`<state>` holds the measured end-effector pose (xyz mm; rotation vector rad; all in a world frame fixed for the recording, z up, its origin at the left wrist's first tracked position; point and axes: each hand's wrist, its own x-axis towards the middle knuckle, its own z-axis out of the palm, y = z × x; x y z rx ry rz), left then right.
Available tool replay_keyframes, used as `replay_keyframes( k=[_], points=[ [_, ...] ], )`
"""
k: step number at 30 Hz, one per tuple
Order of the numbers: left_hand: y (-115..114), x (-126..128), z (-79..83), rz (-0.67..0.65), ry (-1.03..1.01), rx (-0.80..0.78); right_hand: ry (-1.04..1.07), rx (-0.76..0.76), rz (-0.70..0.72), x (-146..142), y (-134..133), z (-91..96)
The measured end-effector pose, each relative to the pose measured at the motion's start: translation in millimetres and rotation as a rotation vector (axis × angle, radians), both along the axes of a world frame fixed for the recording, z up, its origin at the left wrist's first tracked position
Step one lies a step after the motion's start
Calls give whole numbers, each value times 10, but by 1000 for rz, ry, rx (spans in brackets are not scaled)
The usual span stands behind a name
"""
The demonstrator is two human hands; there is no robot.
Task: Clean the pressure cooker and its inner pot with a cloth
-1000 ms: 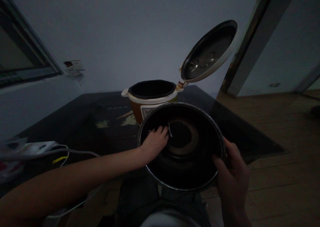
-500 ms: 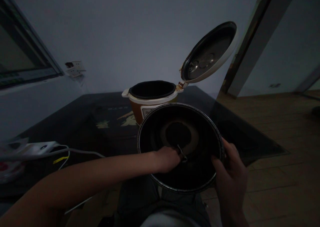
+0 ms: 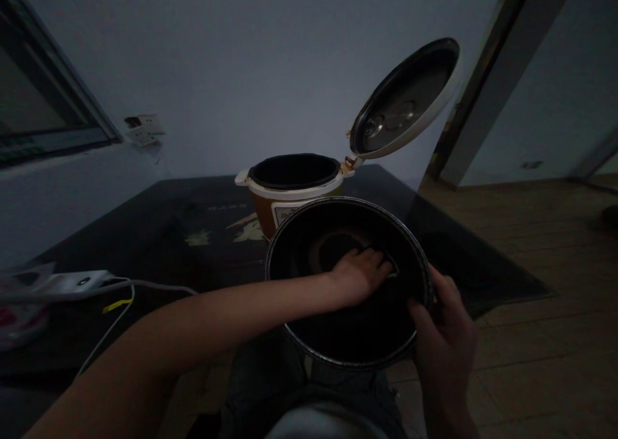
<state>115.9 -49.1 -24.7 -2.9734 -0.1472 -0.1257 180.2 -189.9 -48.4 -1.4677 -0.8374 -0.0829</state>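
Note:
My right hand (image 3: 441, 333) grips the right rim of a dark round inner pot (image 3: 309, 336), held tilted toward me above my lap. My left hand (image 3: 360, 273) reaches inside the pot, fingers curled on a small dark thing pressed against the pot's bottom; I cannot make out what it is. Behind the pot stands an orange and white rice cooker (image 3: 290, 188) on the dark table (image 3: 159, 233), its lid (image 3: 403, 101) swung open to the upper right and its cavity dark.
A white power strip (image 3: 67, 281) with a cable (image 3: 116, 326) lies at the table's left edge. A window (image 3: 33, 111) is at the left wall, a door frame (image 3: 476, 78) at the right. Wooden floor (image 3: 541, 284) spreads to the right.
My left hand has swept inside the pot, from the left wall down across the bottom and now to the right side. My right hand has kept its hold on the rim.

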Motion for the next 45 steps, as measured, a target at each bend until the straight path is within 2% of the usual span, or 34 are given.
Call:
replay_keyframes(
  k=[5,9,11,17,20,23,29,34,36,39,45],
  points=[
    [166,77,141,124,-40,41,40,-24,6,29,-7,-41],
    [342,-30,306,352,28,28,56,-22,12,37,-17,-72],
    [420,-101,355,420,51,34,60,-20,14,28,-22,-72],
    [473,-195,384,465,84,28,75,-6,21,-4,-24,-39],
    [428,-157,384,447,90,7,60,2,19,-10,-16,-37],
    [348,-83,350,370,60,-10,47,18,31,-14,-7,-46],
    [120,22,126,62,-11,8,33,11,32,-19,-6,-39],
    [35,-137,-103,-184,83,22,33,6,25,-7,-14,-28],
    [6,-238,-142,-196,103,47,18,-1,14,-3,-19,-27],
    [-74,-350,-160,-144,114,111,-11,-1,14,1,-21,-27],
    [-282,-406,-298,-65,166,296,-3,-7,11,3,-7,-27]
  ],
)
